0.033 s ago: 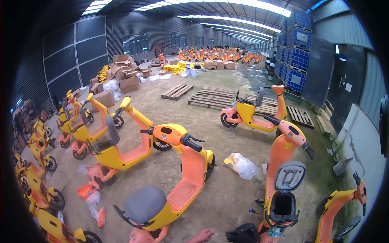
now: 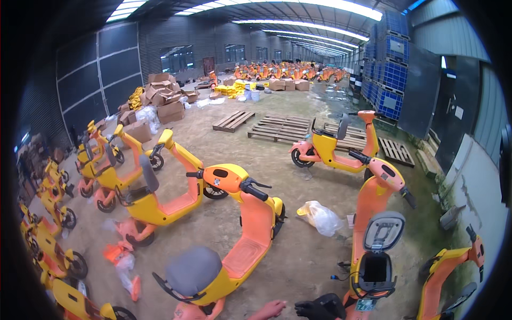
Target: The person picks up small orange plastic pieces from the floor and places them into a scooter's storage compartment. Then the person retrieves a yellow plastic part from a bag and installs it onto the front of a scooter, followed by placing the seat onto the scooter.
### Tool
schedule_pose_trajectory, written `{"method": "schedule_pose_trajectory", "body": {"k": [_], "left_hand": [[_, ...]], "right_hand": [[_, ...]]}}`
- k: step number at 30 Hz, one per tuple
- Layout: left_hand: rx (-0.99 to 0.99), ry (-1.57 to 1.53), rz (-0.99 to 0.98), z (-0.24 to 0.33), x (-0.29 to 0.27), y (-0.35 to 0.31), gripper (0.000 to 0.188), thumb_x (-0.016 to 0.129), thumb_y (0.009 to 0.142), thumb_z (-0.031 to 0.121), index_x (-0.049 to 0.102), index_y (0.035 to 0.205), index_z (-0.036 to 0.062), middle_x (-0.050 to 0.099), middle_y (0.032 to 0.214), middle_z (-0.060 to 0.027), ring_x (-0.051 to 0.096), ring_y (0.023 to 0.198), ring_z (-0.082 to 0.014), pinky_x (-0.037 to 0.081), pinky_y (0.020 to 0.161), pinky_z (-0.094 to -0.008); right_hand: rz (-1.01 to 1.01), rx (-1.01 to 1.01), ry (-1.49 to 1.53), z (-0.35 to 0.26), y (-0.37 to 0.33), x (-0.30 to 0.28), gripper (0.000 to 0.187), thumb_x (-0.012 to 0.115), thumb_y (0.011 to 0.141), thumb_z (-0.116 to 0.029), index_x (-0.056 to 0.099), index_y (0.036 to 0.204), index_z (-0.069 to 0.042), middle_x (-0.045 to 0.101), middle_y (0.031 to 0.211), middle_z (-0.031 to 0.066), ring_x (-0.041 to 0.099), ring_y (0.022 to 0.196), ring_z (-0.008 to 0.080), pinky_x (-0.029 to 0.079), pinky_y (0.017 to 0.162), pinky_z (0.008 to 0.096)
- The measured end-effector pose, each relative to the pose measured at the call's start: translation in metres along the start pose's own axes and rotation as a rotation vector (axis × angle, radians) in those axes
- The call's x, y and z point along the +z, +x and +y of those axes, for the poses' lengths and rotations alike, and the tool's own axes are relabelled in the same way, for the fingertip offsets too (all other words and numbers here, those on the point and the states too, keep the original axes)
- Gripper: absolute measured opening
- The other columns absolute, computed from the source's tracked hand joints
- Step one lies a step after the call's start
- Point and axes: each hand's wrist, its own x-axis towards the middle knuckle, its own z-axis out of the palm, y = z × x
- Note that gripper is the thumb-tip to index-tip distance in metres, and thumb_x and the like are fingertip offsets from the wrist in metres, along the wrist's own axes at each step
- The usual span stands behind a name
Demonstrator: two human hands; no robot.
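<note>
At the bottom edge, my bare left hand (image 2: pixel 271 309) has its fingers curled together, with nothing visible in them. Just right of it, apart by a small gap, is my right hand (image 2: pixel 309 309) in a black glove. Its fingers bend around a dark lump whose kind I cannot make out. Beside the right hand stands an orange and yellow electric scooter (image 2: pixel 369 205). Its grey seat (image 2: pixel 383 231) is tipped up over an open black storage bin (image 2: pixel 375 272). A thin cable with a blue plug (image 2: pixel 335 277) sticks out at its left side. Left of my hands is another scooter (image 2: pixel 246 256), its seat down.
More scooters (image 2: pixel 169 205) line the left; one (image 2: pixel 335 152) stands ahead and another (image 2: pixel 445 280) at the right. A clear plastic bag (image 2: pixel 322 220) and orange wrapped parts (image 2: pixel 125 261) lie on the floor. Pallets (image 2: pixel 277 128), cardboard boxes (image 2: pixel 170 111) and blue caged tanks (image 2: pixel 389 101) are farther off.
My left hand has shifted slightly right and the gloved right hand slightly left, narrowing the gap between them. The scooters and the raised seat stay as they were.
</note>
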Motion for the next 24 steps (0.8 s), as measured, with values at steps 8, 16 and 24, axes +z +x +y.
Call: {"method": "schedule_pose_trajectory", "body": {"k": [8,16,24], "left_hand": [[-0.089,-0.376,-0.261,0.040,-0.021,0.062,0.037,0.045,0.104,0.047,0.055,0.090,0.0144,0.046,0.063,0.0043,0.041,0.050,-0.0085,0.034,0.045,-0.0242],[-0.352,-0.561,-0.345,0.138,-0.002,0.196,0.024,0.055,0.101,0.025,0.067,0.104,0.0042,0.049,0.068,0.0038,0.040,0.052,-0.0071,0.034,0.049,-0.0214],[-0.310,0.034,-0.504,0.269,0.012,0.329,0.026,0.066,0.095,0.032,0.058,0.077,0.0147,0.042,0.061,0.0073,0.037,0.051,-0.0064,0.027,0.047,-0.0247]], "right_hand": [[0.207,-0.367,-0.218,-0.075,0.059,0.037,0.030,0.070,0.088,-0.007,0.066,0.117,-0.002,0.070,0.109,0.0095,0.064,0.103,0.0166,0.051,0.092,0.0318],[0.477,-0.531,-0.216,-0.125,0.140,-0.050,0.032,0.071,0.088,-0.012,0.066,0.118,-0.003,0.070,0.103,0.0099,0.066,0.095,0.0189,0.053,0.084,0.0311],[0.476,-0.781,-0.751,-0.210,0.215,-0.174,0.045,0.083,0.074,-0.026,0.066,0.110,-0.007,0.069,0.103,0.0105,0.064,0.098,0.0308,0.049,0.088,0.0408]]}}
